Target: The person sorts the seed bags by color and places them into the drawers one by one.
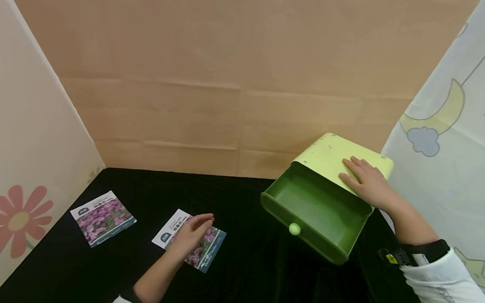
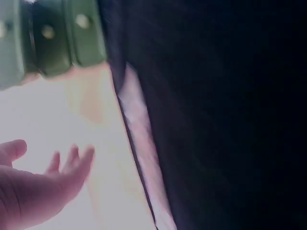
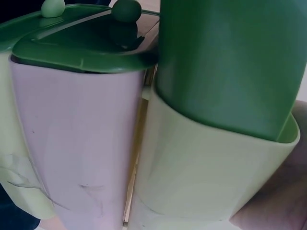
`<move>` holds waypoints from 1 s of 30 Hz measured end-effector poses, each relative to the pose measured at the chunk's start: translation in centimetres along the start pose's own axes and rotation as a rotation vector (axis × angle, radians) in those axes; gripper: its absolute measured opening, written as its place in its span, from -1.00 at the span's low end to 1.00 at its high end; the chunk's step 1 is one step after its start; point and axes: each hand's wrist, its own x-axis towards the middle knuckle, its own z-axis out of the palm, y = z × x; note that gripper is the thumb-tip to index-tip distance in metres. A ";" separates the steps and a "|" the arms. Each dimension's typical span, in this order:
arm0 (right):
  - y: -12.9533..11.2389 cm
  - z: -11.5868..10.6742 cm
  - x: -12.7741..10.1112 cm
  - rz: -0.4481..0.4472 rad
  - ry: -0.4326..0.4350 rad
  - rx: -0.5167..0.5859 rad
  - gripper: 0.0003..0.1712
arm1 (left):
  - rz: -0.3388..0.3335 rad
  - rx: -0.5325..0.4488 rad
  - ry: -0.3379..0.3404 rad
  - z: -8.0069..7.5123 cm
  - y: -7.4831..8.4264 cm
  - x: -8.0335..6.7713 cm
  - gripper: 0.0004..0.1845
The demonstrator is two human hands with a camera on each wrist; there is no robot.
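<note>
My left hand (image 1: 196, 228) lies with relaxed fingers on a seed packet (image 1: 211, 249) printed with purple flowers, on the black tabletop (image 1: 253, 269). In the left wrist view that hand (image 2: 43, 191) shows its fingers loosely spread and holding nothing. My right hand (image 1: 365, 178) rests flat on top of a pale green drawer box (image 1: 328, 153) at the right. Its dark green drawer (image 1: 317, 209) is pulled out and looks empty, with a round pale knob (image 1: 294, 229) on the front. The right wrist view shows the green drawer (image 3: 230, 62) in its pale casing (image 3: 206, 177) close up.
A second purple-flower seed packet (image 1: 103, 217) lies on the table at the left. Tan paper walls stand behind, a flower-print panel on the left and a moon-print cloth (image 1: 450, 133) on the right. A second, pale casing (image 3: 76, 143) with a green lid and knobs stands beside the drawer box.
</note>
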 end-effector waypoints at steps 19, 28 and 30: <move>-0.5 0.0 0.3 0.010 -0.018 0.009 -0.22 | -0.246 0.619 0.098 -9.4 -4.3 -0.1 0.20; -0.5 0.3 0.2 0.013 -0.014 0.012 -0.22 | -0.361 0.555 0.138 -8.1 -5.1 0.4 0.32; -0.5 0.3 0.2 0.012 -0.012 0.012 -0.22 | -0.371 0.558 0.150 -7.9 -5.1 0.4 0.33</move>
